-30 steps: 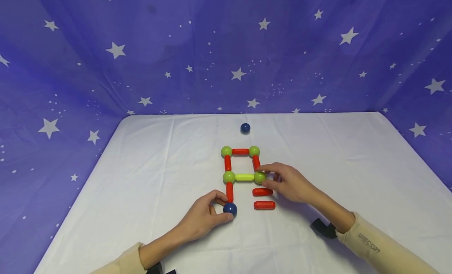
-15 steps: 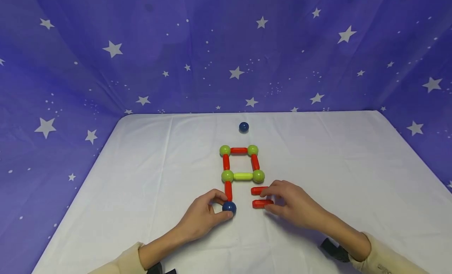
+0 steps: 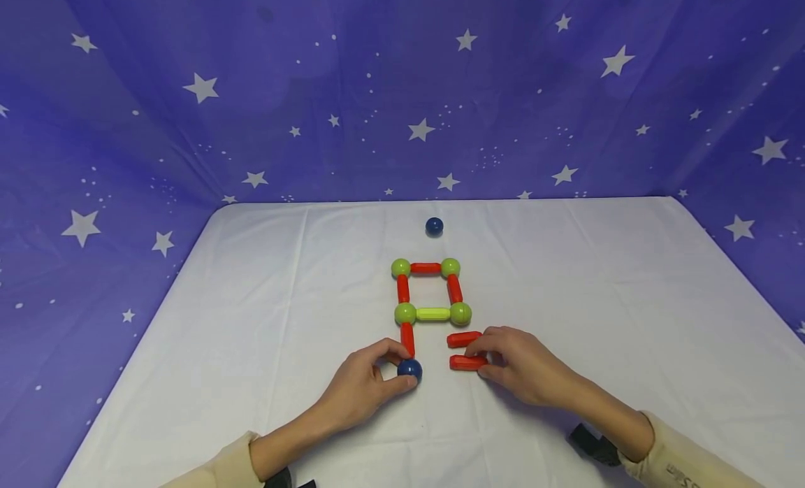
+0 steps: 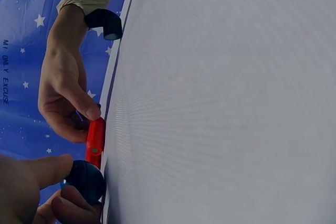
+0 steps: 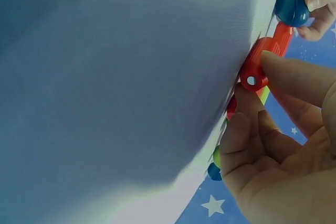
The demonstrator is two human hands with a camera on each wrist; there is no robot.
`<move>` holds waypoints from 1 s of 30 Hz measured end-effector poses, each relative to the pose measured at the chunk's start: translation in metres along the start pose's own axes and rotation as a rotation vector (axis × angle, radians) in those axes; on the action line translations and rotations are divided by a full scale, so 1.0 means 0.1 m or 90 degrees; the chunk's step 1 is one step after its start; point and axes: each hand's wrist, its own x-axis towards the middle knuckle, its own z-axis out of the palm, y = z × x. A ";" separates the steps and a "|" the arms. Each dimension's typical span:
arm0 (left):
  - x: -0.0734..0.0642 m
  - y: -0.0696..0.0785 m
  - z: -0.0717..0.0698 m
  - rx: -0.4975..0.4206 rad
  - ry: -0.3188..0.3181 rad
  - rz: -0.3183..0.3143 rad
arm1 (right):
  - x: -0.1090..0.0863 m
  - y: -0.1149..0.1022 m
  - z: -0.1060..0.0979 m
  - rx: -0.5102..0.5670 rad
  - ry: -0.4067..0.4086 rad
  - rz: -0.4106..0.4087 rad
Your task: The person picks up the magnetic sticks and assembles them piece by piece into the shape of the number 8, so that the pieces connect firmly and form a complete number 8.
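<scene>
My left hand (image 3: 365, 386) pinches a blue ball (image 3: 410, 371) between thumb and fingers. The ball sits at the near end of a red rod (image 3: 407, 340), which runs down from a green ball (image 3: 405, 314). To the right, my right hand (image 3: 528, 366) has thumb and fingers around the right end of the nearer loose red rod (image 3: 466, 363); the right wrist view shows that rod (image 5: 254, 66) pinched, its round end facing the camera. Just beyond it lies a second loose red rod (image 3: 462, 340), slightly tilted, its right end close to my fingers.
A square of green balls, red rods and one yellow-green rod (image 3: 433, 314) lies flat beyond my hands. Farther back rests another blue ball (image 3: 434, 226). White cloth (image 3: 597, 285) covers the table, with a starry purple curtain (image 3: 377, 89) behind.
My right hand has left the square's lower right green ball, moved toward me and taken the nearer loose red rod. The farther loose rod has tilted slightly. My left hand stays on the blue ball.
</scene>
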 end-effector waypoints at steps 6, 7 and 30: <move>0.00 -0.01 0.00 0.003 -0.001 -0.004 | 0.00 0.01 0.01 0.037 -0.002 -0.017; 0.00 -0.01 0.00 0.003 -0.001 -0.002 | 0.00 0.00 0.01 0.052 -0.006 -0.017; -0.01 -0.01 -0.01 0.019 0.001 0.011 | 0.09 -0.17 0.16 0.125 -0.005 -0.082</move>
